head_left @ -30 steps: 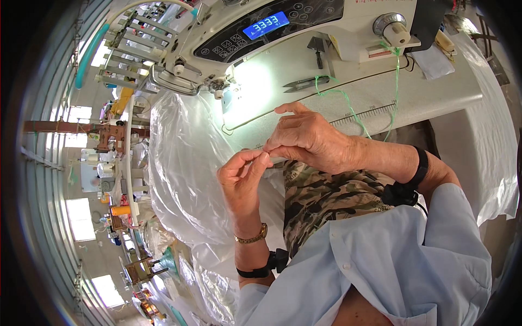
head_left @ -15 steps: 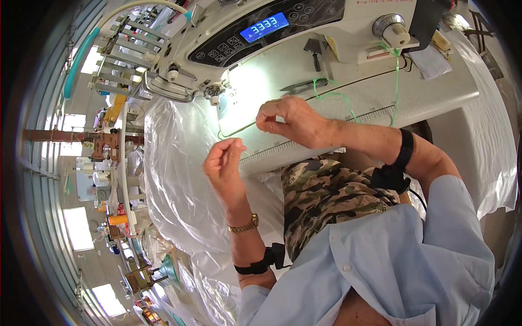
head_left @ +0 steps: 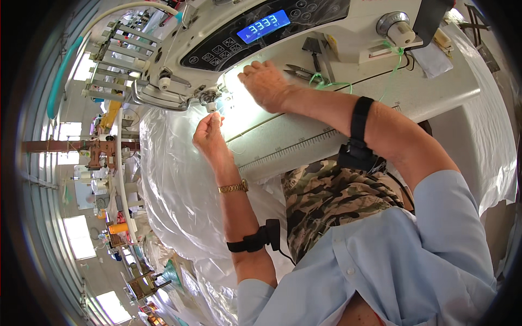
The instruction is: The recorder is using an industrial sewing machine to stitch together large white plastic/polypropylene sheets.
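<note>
**stitchfan:** so where's the thread end relative to the hands here? I can barely see it.

**bobbin_joe:** it's tiny, yeah; the left hand (head_left: 209, 136) is raised with thumb and forefinger pressed together right under the needle area (head_left: 209, 100) of the sewing machine (head_left: 179, 54); looks like it's pinching a thread end, though the thread itself is too thin to really make out; fingertips are just below the metal bit, nearly touching.

**stitchfan:** and the right one?

**bobbin_joe:** right hand (head_left: 266, 81) lies knuckles-up on the machine bed (head_left: 304, 141), fingers loosely curled toward the lit patch beside the needle; can't tell if it's holding anything; so the left is clearly the nearer hand; the needle sits straight above its pinch, and the right is off to the side, near but apart.

**stitchfan:** what else is around?

**bobbin_joe:** small snips (head_left: 299, 69) and a loop of green thread (head_left: 326, 84) just past the right hand; clear plastic sheeting (head_left: 174, 190) hangs below the left wrist; camouflage fabric (head_left: 331, 195) lies at the bed's near edge.
</note>
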